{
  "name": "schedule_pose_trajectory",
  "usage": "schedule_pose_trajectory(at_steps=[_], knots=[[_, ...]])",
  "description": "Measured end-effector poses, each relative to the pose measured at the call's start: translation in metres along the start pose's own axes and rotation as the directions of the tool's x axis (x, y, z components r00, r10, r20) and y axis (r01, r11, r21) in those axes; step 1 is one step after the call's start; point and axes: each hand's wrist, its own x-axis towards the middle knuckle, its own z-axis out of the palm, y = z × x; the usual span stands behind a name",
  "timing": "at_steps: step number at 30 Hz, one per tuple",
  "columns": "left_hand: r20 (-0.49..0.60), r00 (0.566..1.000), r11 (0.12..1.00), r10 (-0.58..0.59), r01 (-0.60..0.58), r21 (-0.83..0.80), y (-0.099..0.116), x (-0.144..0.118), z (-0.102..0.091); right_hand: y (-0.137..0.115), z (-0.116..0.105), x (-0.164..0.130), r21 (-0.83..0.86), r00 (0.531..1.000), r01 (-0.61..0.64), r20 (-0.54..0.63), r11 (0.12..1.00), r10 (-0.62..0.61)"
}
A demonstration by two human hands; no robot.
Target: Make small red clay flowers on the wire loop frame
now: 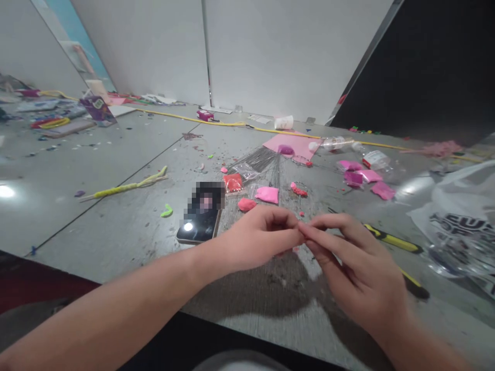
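Head view: a left hand and a right hand, bare, fingertips meeting above a grey tabletop.
Left: thumb and index finger drawn nearly together; right: fingers bent, tips brought against the left's; whether anything is pinched between them cannot be told. Coral lump: on the tabletop, just beyond the left knuckles; pink packet beside it, red beaded ring farther right. Phone: flat, near the left wrist, bounding that side. Yellow-handled tools: two, just right of the right hand, partly behind it; clear plastic bag past them. Front edge: slanting beneath the left forearm, a shadowed strip of surface between it and the hands. Rear edge: white panel, well apart.
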Motion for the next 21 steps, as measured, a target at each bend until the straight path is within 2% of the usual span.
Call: schedule_pose_trajectory(at_steps=[6, 11, 13, 15, 17, 18, 21], knots=[[0.001, 0.999, 0.998, 0.051, -0.051, 0.044, 0.002, -0.001, 0.001, -0.002, -0.008, 0.003, 0.041, 0.995, -0.081, 0.059, 0.996, 0.079], [0.002, 0.997, 0.971, 0.082, -0.080, 0.227, 0.004, -0.003, 0.000, 0.002, -0.014, 0.003, 0.035, 0.987, -0.117, 0.114, 0.992, 0.113], [0.001, 0.987, 0.933, 0.158, -0.149, 0.327, 0.004, -0.003, -0.001, 0.001, -0.014, 0.003, 0.029, 0.985, -0.138, 0.109, 0.990, 0.134], [-0.007, 0.962, 0.862, 0.273, -0.242, 0.445, 0.003, -0.003, -0.001, 0.000, -0.011, 0.003, 0.059, 0.974, -0.215, 0.089, 0.975, 0.209], [-0.024, 0.921, 0.775, 0.388, -0.312, 0.549, 0.002, -0.002, 0.000, 0.000, -0.007, 0.004, 0.163, 0.932, -0.361, 0.085, 0.918, 0.351], [-0.036, 0.902, 0.744, 0.430, -0.331, 0.581, 0.001, -0.002, 0.000, 0.000, -0.005, 0.004, 0.248, 0.892, -0.453, 0.114, 0.856, 0.439], [-0.073, 0.885, 0.736, 0.461, -0.335, 0.589, -0.001, -0.001, 0.003, 0.002, -0.001, 0.006, 0.489, 0.736, -0.662, 0.281, 0.568, 0.616]])
